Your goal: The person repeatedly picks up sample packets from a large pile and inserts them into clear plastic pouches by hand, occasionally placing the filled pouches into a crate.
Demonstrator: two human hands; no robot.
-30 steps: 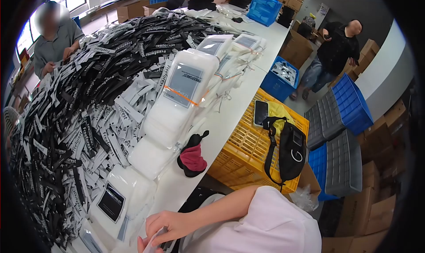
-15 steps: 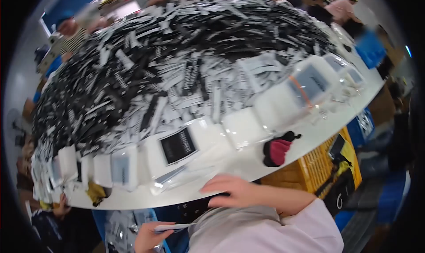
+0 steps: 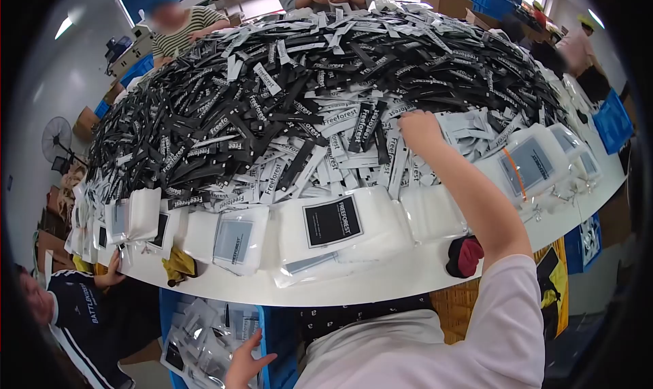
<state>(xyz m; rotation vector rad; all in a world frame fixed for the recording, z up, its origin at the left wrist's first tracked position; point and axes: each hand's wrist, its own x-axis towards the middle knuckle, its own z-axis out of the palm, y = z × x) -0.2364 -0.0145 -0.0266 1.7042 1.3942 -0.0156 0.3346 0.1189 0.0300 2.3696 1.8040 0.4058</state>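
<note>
A large heap of black and white stick sachets (image 3: 272, 110) marked "Freeforest" covers the table. My right hand (image 3: 422, 132) reaches into it, fingers bent down onto the white sachets (image 3: 340, 120); its fingertips are partly hidden, so what it grips does not show. My left hand (image 3: 248, 363) is low, with thumb and fingers apart and nothing in it. It is at the right side of a blue crate (image 3: 262, 321), which holds clear bags (image 3: 197, 341) with sachets inside. Under my right forearm stands a stack of clear plastic bags (image 3: 435, 212).
Along the table edge (image 3: 354, 283) are stacks of printed bags (image 3: 333, 222), a red-black cloth item (image 3: 466, 256) and a yellow-black one (image 3: 179, 265). A yellow crate (image 3: 456, 311) stands below. One person (image 3: 75, 307) is at left; others work across the heap.
My right hand has gone from the table's front edge up into the heap. The flat white packet has left my left hand, which has opened by the blue crate. The view has shifted.
</note>
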